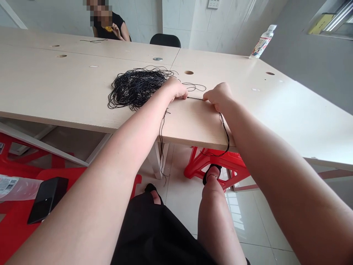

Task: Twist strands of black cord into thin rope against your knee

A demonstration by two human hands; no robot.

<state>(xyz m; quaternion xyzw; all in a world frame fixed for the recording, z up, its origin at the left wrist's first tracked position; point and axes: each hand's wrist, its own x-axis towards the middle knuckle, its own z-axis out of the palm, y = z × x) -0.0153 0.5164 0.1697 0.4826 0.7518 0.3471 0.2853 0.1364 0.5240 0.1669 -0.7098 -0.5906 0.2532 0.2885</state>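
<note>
My left hand (pixel 176 90) and my right hand (pixel 219 96) rest on the light wooden table (pixel 68 95), both closed in a pinch on a thin black cord (pixel 195 98) stretched taut between them. The cord's loose ends hang over the table's front edge below each hand. Just left of my left hand lies a tangled pile of black cord (pixel 136 87), with a few loops trailing behind my hands.
A plastic bottle (pixel 263 41) stands at the table's far right edge. Another person (pixel 109 24) sits at the far side, beside a black chair back (pixel 165 39). Red stools (pixel 217 162) stand under the table. A black phone (pixel 46 198) lies on a red stool at my left.
</note>
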